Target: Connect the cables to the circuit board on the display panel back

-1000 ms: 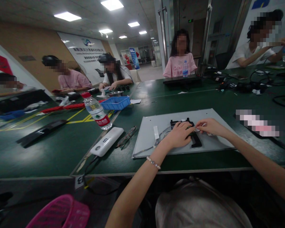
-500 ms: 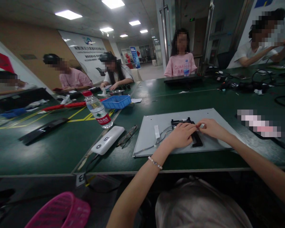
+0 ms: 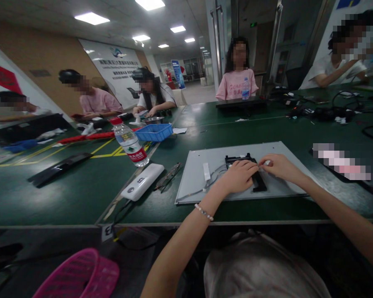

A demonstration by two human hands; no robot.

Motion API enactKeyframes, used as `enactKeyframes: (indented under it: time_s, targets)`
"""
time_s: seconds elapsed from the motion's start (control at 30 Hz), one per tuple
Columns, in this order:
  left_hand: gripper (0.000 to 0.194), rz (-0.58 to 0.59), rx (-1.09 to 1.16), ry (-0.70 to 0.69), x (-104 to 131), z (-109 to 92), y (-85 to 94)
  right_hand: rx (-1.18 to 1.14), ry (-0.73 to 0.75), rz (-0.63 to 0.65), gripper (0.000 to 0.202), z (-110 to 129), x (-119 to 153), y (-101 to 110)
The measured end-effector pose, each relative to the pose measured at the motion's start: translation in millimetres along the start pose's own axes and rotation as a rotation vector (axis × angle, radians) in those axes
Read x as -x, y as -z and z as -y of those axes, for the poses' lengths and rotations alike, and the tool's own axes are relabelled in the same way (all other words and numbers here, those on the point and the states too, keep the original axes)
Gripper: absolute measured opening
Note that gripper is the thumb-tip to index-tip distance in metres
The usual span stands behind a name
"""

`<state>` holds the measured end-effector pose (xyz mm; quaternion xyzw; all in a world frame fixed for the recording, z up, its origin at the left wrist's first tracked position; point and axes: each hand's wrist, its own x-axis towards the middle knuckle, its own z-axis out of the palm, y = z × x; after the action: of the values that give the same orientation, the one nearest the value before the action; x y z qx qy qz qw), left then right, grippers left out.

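Observation:
A flat grey panel (image 3: 286,182) lies on the table in front of me, with a black plastic bracket (image 3: 260,182) on top of it. Across the bracket rests my left hand (image 3: 240,176), palm down, its fingers stretched to the right; its thumb is hidden. My right hand (image 3: 276,167) is closed in a pinch at the bracket's right side, close to the left fingertips. A small pale bit shows at its fingers, too small to name. Thin grey cables (image 3: 216,178) run over the panel left of the bracket, near a white strip (image 3: 207,171).
Left of the panel are glasses (image 3: 168,177), a white power bank (image 3: 143,182), a water bottle (image 3: 131,142) and a blue tray (image 3: 155,132). A phone (image 3: 342,163) lies to the right. Below the table's edge stands a pink basket (image 3: 81,273). Several people sit around the table.
Both hands stay at the bracket; the right fingers have shifted slightly. The whole view has moved a little to the right.

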<state>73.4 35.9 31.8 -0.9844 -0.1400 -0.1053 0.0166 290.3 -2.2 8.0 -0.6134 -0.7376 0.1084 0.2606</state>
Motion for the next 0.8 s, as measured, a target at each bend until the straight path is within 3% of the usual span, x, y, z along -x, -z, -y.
enactKeyframes:
  time_s: [0.17, 0.3, 0.53, 0.67, 0.8]
  targets:
    - [0.043, -0.023, 0.028, 0.006, 1.8, 1.0, 3.0, -0.039, -0.026, -0.065, 0.020, 0.9, 0.9, 4.0]
    - [0.041, -0.038, 0.052, 0.090, 4.8, 12.7, 18.8, -0.064, -0.043, -0.093, 0.020, -1.0, 0.7, 5.9]
    - [0.038, -0.078, -0.053, 0.455, 36.7, 70.5, 47.5, -0.058, -0.028, -0.077, 0.020, -2.2, 1.6, 8.8]
    - [0.045, -0.020, -0.005, 0.665, 66.4, 103.1, 42.3, -0.066, -0.036, -0.051, 0.022, -1.2, 3.2, 9.1]
    - [0.047, 0.072, 0.069, 0.748, 83.0, 120.6, 32.0, -0.096, -0.059, -0.032, 0.023, 1.5, 4.9, 10.4]
